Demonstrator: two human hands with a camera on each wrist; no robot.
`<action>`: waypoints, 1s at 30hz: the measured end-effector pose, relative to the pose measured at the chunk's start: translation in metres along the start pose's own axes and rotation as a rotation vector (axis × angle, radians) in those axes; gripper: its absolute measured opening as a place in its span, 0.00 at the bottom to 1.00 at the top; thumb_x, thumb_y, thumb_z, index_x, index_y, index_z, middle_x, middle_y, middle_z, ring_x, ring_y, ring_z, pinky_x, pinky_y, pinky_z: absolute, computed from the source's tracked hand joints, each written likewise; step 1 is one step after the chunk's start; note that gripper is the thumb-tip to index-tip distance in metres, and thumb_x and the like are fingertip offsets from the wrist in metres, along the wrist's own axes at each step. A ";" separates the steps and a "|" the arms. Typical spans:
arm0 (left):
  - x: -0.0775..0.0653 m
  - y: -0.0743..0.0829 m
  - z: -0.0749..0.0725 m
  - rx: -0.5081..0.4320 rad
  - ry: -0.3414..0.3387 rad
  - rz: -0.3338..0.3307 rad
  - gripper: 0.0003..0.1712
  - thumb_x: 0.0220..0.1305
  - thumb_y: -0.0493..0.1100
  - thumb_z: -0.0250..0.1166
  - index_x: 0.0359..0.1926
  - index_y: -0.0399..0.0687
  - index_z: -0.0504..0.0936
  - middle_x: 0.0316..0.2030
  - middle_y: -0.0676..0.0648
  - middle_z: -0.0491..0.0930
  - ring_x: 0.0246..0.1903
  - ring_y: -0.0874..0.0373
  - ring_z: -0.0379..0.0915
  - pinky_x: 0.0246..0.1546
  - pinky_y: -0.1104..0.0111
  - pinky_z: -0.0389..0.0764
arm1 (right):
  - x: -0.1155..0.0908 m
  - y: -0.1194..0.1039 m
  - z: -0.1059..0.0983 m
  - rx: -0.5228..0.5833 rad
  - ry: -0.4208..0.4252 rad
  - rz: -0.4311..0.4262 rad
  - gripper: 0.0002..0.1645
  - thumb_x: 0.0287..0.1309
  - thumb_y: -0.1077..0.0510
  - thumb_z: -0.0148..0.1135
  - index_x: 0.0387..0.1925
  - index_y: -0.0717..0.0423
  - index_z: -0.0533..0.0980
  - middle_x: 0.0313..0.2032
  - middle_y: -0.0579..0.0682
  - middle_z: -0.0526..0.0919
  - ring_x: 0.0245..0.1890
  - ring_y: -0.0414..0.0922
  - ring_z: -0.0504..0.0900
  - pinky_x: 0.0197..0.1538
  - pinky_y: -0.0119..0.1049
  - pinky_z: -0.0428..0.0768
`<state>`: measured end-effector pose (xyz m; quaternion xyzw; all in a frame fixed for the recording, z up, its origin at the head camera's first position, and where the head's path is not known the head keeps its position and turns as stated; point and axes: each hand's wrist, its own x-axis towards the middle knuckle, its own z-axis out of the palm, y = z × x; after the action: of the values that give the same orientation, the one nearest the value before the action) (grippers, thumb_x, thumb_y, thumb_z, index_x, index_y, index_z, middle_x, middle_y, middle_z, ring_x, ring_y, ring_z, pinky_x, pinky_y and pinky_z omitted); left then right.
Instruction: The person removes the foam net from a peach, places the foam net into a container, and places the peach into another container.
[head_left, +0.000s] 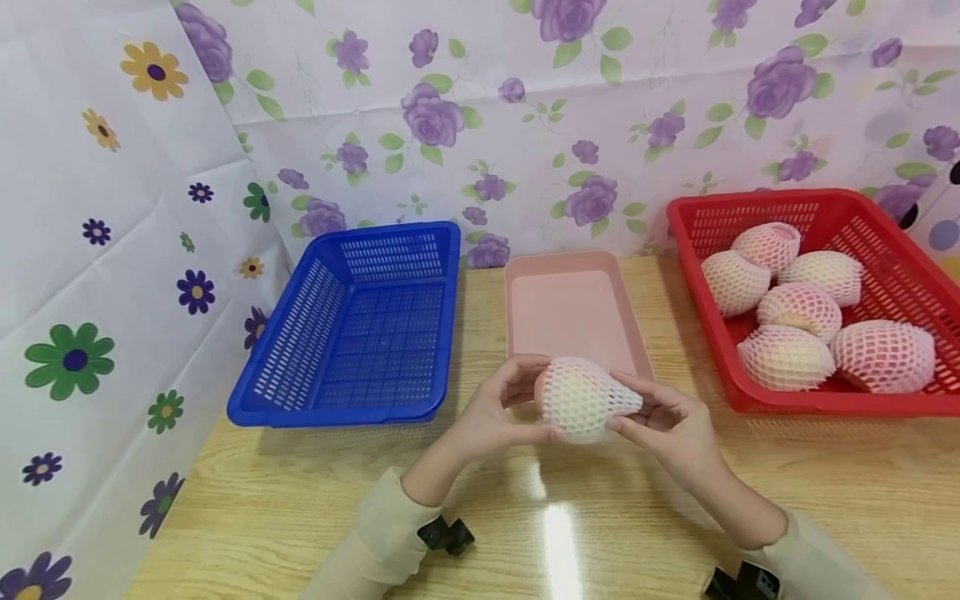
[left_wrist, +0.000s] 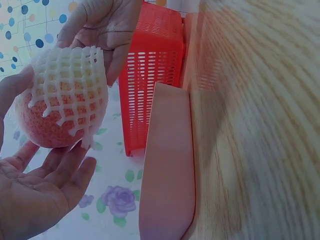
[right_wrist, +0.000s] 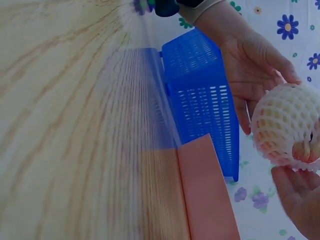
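Nearest to the camera, two pale sleeves are seen over the wooden table, with a small black device worn at each wrist. Just beyond them, a round fruit is held up off the tabletop between both hands, before the near end of the tray. The bare reddish end of the fruit is cupped by the left hand, its thumb and fingers curved round that side. The tapered loose end of the white foam net is pinched by the right hand between thumb and fingertips.

The step in hand is judged to be the working of the net over the fruit (whether it is being drawn off or fitted cannot be told). For the next move, a steady cradle seems to be called for on the left and an even pull or guiding on the right, so that the mesh is not torn.

Farther off, the pink tray is flanked by a blue basket on the left and a red basket on the right, in which six netted fruits are held. Everything is backed by a flowered cloth.
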<state>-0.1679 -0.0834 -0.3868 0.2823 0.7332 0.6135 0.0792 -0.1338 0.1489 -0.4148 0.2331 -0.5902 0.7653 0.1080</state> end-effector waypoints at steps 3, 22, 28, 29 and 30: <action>0.000 0.000 0.001 0.008 0.006 0.010 0.41 0.43 0.26 0.74 0.60 0.38 0.67 0.56 0.36 0.74 0.53 0.48 0.73 0.55 0.65 0.78 | -0.001 -0.002 0.000 0.026 -0.028 0.005 0.33 0.41 0.82 0.64 0.54 0.69 0.75 0.52 0.46 0.82 0.44 0.37 0.82 0.44 0.28 0.83; -0.005 -0.001 0.001 -0.143 0.021 0.093 0.30 0.58 0.35 0.67 0.59 0.26 0.69 0.55 0.27 0.72 0.50 0.55 0.75 0.52 0.62 0.81 | -0.003 -0.014 0.009 -0.166 0.193 0.206 0.30 0.39 0.78 0.69 0.47 0.55 0.82 0.35 0.39 0.86 0.30 0.34 0.83 0.33 0.24 0.83; -0.004 -0.002 0.001 -0.229 0.038 0.062 0.32 0.51 0.27 0.69 0.58 0.23 0.70 0.55 0.25 0.71 0.46 0.64 0.76 0.50 0.64 0.81 | -0.006 -0.015 0.013 -0.241 0.262 0.260 0.28 0.37 0.76 0.72 0.43 0.51 0.85 0.31 0.37 0.86 0.26 0.33 0.82 0.30 0.24 0.82; -0.004 -0.002 0.001 -0.232 0.040 0.044 0.32 0.50 0.24 0.68 0.58 0.23 0.70 0.55 0.25 0.71 0.46 0.64 0.77 0.50 0.64 0.81 | -0.006 -0.015 0.013 -0.251 0.268 0.258 0.27 0.37 0.76 0.72 0.42 0.51 0.85 0.30 0.37 0.86 0.26 0.33 0.82 0.29 0.23 0.82; -0.004 -0.002 0.001 -0.233 0.043 0.026 0.33 0.48 0.22 0.67 0.58 0.24 0.70 0.55 0.26 0.71 0.46 0.63 0.77 0.49 0.64 0.82 | -0.006 -0.015 0.014 -0.251 0.273 0.255 0.27 0.37 0.76 0.72 0.42 0.52 0.85 0.30 0.37 0.86 0.26 0.33 0.82 0.29 0.23 0.82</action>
<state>-0.1647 -0.0848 -0.3897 0.2674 0.6548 0.7014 0.0875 -0.1193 0.1408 -0.4022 0.0355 -0.6855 0.7176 0.1176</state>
